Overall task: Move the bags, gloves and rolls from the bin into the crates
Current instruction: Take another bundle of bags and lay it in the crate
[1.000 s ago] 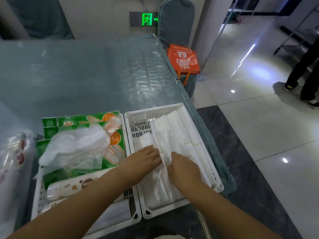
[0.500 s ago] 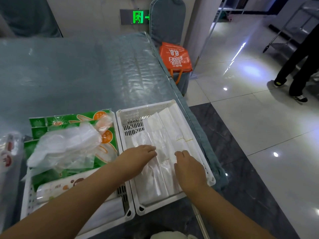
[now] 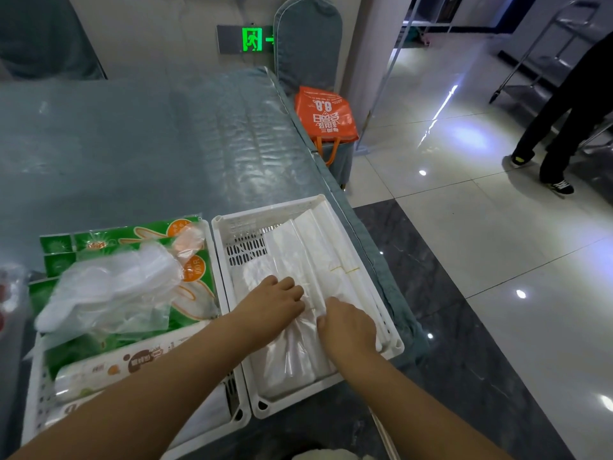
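Both hands lay on the clear bags (image 3: 292,346) in the right crate (image 3: 391,346): the left hand (image 3: 272,303) curled, the right hand (image 3: 345,327) seemingly pinching a fold. Seating them looked nearly finished; next, probably, release and reach for the bin, barely in view.

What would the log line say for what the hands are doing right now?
left hand: on clear bags | right hand: on clear bags | place: right crate | left crate: gloves, rolls
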### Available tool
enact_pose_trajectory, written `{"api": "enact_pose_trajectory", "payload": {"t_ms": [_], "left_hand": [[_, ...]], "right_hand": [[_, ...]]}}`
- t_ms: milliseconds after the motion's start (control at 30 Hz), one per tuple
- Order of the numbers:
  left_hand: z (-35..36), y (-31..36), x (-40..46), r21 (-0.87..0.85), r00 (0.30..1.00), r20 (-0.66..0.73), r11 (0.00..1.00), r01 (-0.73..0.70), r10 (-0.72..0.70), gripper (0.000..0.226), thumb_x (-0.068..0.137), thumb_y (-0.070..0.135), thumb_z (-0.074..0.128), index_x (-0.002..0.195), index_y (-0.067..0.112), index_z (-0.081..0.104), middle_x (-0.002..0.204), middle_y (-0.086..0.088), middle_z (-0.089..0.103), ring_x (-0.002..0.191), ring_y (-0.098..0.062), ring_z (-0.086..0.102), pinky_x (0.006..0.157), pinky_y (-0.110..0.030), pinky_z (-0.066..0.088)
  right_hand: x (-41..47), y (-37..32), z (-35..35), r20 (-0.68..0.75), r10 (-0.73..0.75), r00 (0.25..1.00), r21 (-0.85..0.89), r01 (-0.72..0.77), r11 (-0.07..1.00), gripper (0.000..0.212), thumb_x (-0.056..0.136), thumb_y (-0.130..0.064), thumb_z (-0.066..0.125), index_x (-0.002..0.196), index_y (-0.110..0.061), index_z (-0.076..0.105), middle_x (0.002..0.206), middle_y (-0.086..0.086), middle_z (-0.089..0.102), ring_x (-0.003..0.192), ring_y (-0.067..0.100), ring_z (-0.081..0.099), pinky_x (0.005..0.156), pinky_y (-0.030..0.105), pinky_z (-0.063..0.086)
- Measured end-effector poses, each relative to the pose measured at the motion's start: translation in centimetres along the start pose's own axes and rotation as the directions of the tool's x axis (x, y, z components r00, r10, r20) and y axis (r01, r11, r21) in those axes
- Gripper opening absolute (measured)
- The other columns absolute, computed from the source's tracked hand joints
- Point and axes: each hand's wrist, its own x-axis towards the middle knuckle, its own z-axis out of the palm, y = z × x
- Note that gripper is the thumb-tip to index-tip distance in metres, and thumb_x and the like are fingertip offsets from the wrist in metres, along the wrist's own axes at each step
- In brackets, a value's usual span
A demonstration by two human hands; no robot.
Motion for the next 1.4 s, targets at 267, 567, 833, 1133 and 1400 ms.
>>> {"api": "enact_pose_trajectory", "payload": {"t_ms": [267,567,833,1133,1400], "left_hand": [[-0.4,0.1,0.3,0.011,0.998,-0.024,0.998,-0.056,0.057,0.027,0.057,0.009,0.075,0.069,0.024,0.057,0.068,0.008,0.057,0.070,-0.016,0.054,0.058,-0.028,0.040],[0.7,0.3,-1.4,-0.128,0.996,-0.089,0.991,-0.037,0.025,0.029,0.068,0.014,0.071,0.093,0.024,0.063,0.090,0.005,0.065,0.083,-0.016,0.059,0.073,-0.030,0.050],[1.8,0.5,-3.9,-0.101,0.997,-0.071,0.994,-0.044,0.037,0.039,0.076,0.026,0.066,0.114,0.029,0.059,0.107,0.005,0.065,0.102,-0.017,0.058,0.087,-0.033,0.049],[1.9,0.5,-4.6,-0.081,0.993,-0.118,0.997,-0.006,-0.003,0.034,0.080,0.035,0.059,0.113,0.033,0.058,0.108,0.003,0.063,0.104,-0.019,0.058,0.082,-0.033,0.049],[1.6,0.4,-5.4,-0.250,0.987,-0.124,0.966,0.071,-0.104,0.035,0.073,0.024,0.071,0.107,0.029,0.065,0.108,0.003,0.067,0.100,-0.015,0.062,0.081,-0.028,0.051]], "right_hand": [[-0.5,1.0,-0.1,-0.075,0.003,0.997,-0.005,-0.004,1.000,0.012,0.095,-0.028,0.045,0.086,-0.020,0.048,0.081,-0.002,0.062,0.057,0.011,0.047,0.043,0.020,0.019],[-0.3,0.2,0.1,-0.121,-0.130,0.984,-0.009,0.130,0.991,0.021,0.093,-0.032,0.053,0.111,-0.022,0.055,0.106,-0.004,0.059,0.074,0.012,0.056,0.058,0.021,0.038],[1.2,-1.9,0.5,-0.033,-0.075,0.997,-0.076,0.073,0.994,0.020,0.091,-0.038,0.054,0.088,-0.017,0.053,0.082,-0.001,0.055,0.060,0.014,0.046,0.054,0.027,0.033],[1.2,-1.5,0.3,-0.109,-0.150,0.983,-0.080,0.142,0.987,0.021,0.089,-0.033,0.059,0.099,-0.019,0.048,0.092,-0.002,0.054,0.065,0.014,0.053,0.053,0.025,0.037],[0.9,-2.7,1.5,0.052,-0.149,0.987,-0.107,0.154,0.982,0.022,0.093,-0.034,0.050,0.081,-0.018,0.058,0.069,-0.003,0.051,0.060,0.014,0.049,0.050,0.025,0.031]]}}
